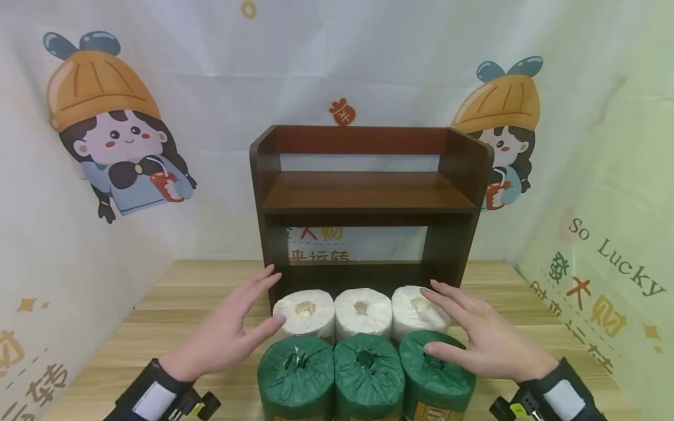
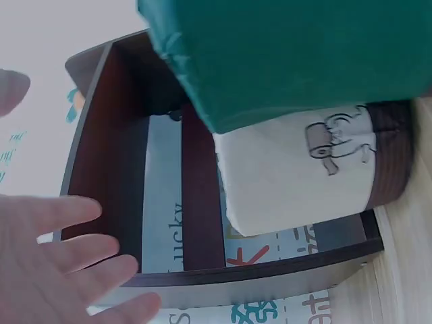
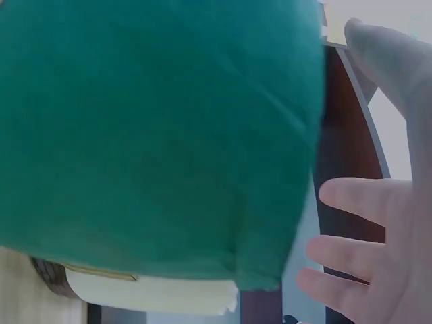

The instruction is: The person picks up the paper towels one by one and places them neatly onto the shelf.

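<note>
My left hand (image 1: 226, 333) hovers at the left of the rolls, fingers extended and thumb beside the left white-wrapped toilet roll (image 1: 321, 313). In the left wrist view, its fingers (image 2: 81, 253) hold nothing. On the other side, my right hand (image 1: 487, 336) reaches over the right green-wrapped toilet roll (image 1: 442, 383), its fingertips near the right white roll (image 1: 408, 318). Whether they touch is unclear from the head view; in the right wrist view the fingers (image 3: 354, 202) stand apart from the green wrapping. Three white rolls stand upright behind three upright green ones.
Behind the rolls stands a dark brown two-tier shelf (image 1: 368, 196) on the wood-grain table (image 1: 210, 280). A printed cloth (image 1: 221, 117) with cartoon figures hangs at the back and sides. Black camera straps (image 1: 152, 392) circle both wrists.
</note>
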Tool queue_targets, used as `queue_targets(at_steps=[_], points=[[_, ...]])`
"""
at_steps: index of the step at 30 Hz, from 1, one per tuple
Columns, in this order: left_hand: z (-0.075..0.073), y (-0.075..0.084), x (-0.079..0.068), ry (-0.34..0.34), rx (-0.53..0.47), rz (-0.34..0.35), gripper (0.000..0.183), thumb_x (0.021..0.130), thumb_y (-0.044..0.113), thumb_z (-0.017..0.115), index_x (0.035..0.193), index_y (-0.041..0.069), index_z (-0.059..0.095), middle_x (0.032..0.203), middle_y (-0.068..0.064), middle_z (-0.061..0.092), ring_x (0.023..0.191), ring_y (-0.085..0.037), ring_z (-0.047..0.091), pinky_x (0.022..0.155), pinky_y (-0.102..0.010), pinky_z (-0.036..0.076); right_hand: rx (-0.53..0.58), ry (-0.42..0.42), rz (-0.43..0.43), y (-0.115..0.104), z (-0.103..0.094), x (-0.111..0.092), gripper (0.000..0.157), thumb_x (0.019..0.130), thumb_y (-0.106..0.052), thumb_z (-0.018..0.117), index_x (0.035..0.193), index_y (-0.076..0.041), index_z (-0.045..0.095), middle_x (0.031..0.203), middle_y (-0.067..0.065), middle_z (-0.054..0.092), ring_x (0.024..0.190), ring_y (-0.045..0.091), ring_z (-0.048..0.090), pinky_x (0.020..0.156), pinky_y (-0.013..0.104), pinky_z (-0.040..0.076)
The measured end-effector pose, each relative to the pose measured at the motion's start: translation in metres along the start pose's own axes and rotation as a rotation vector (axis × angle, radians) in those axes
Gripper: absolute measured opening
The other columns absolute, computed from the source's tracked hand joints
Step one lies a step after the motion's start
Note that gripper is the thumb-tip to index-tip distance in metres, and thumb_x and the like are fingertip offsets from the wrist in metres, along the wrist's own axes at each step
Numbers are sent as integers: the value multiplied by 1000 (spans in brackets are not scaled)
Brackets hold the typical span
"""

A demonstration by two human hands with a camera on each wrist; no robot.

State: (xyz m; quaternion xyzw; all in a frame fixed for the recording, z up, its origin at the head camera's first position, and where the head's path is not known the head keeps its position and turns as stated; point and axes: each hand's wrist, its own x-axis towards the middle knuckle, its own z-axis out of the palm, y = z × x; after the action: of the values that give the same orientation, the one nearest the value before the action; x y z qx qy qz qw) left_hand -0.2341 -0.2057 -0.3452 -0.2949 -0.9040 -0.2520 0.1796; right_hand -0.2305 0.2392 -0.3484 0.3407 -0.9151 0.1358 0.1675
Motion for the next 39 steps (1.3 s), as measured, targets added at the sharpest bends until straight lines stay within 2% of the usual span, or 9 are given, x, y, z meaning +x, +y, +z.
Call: queue_targets(at_steps=[6, 8, 10, 15, 19, 26, 32, 36, 39], points=[[-2, -14, 9, 232, -250, -65, 49, 99, 24, 64, 143, 10, 48, 145, -6, 41, 127, -21, 41, 94, -56, 47, 86, 46, 68, -3, 5, -2, 78, 90, -56, 67, 152, -20, 36, 150, 4, 34, 131, 26, 35, 95, 59, 44], [-2, -21, 14, 280, -318, -118, 47, 100, 24, 64, 142, 10, 48, 143, -7, 43, 125, -22, 44, 92, -55, 49, 125, 72, 88, -2, 6, -4, 78, 90, -52, 69, 152, -20, 35, 149, 4, 35, 129, 25, 36, 93, 59, 46], [0, -30, 19, 300, -346, -189, 50, 101, 31, 62, 144, 12, 47, 143, -7, 43, 124, -22, 46, 93, -55, 48, 161, 96, 104, 0, 7, -6, 76, 90, -47, 71, 152, -20, 35, 147, 5, 36, 128, 26, 38, 92, 61, 46], [11, -55, 27, 281, -419, -322, 62, 100, 44, 59, 149, 11, 40, 149, -10, 39, 126, -26, 44, 97, -57, 44, 225, 125, 166, 4, 11, -12, 74, 92, -40, 71, 153, -22, 33, 147, 10, 35, 127, 32, 38, 88, 70, 42], [21, -70, 28, 257, -501, -373, 68, 99, 45, 59, 151, 8, 36, 150, -12, 37, 127, -27, 44, 99, -56, 43, 256, 126, 197, 6, 16, -18, 72, 93, -38, 70, 153, -26, 32, 145, 11, 37, 123, 31, 41, 84, 71, 43], [36, -82, 37, 211, -546, -446, 77, 95, 55, 61, 153, 11, 33, 149, -11, 38, 127, -24, 43, 101, -52, 43, 356, 139, 206, 6, 24, -28, 70, 95, -27, 70, 153, -22, 30, 142, 7, 40, 122, 22, 42, 92, 56, 46], [46, -89, 43, 196, -557, -451, 82, 94, 55, 62, 155, 14, 28, 153, -13, 32, 131, -29, 38, 104, -53, 39, 520, 161, 185, 9, 36, -41, 76, 95, -12, 70, 154, -17, 23, 144, 11, 39, 122, 26, 45, 97, 34, 48], [51, -92, 45, 199, -599, -406, 79, 95, 46, 65, 156, 15, 25, 154, -12, 28, 132, -30, 36, 105, -51, 38, 589, 160, 172, 11, 44, -51, 76, 92, -7, 70, 153, -11, 25, 143, 10, 39, 121, 27, 46, 95, 30, 48], [49, -81, 46, 199, -627, -371, 73, 99, 33, 65, 156, 12, 24, 154, -14, 28, 131, -31, 36, 104, -52, 39, 610, 141, 184, 9, 48, -56, 78, 89, -7, 73, 151, -8, 26, 139, 9, 42, 119, 20, 46, 93, 28, 47]])
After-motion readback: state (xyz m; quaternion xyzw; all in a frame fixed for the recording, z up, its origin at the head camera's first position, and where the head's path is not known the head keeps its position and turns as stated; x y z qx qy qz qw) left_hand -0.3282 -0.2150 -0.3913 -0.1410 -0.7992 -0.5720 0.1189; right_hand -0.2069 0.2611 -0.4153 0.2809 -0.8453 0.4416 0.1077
